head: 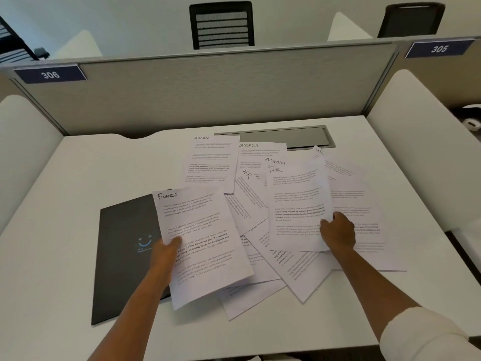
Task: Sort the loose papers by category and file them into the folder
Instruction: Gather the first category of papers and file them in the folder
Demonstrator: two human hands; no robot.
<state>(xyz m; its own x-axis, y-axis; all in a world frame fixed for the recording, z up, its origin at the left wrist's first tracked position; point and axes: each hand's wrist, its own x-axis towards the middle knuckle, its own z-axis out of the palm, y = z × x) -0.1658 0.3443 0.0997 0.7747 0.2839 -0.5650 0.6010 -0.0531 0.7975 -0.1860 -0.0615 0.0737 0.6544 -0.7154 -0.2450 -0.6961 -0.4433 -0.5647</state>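
Several white printed papers lie overlapping on the white desk, hand-labelled ADMIN, SPORTS and HR. A black folder with a blue smile logo lies closed at the left of the pile. My left hand grips the left edge of a sheet headed FINANCE, lifted over the folder's right side. My right hand pinches the lower right edge of a sheet headed HR, which is raised slightly off the pile.
A grey partition closes the back of the desk, with white side panels left and right. A grey cable hatch sits in the desk behind the papers. Black chairs stand beyond the partition.
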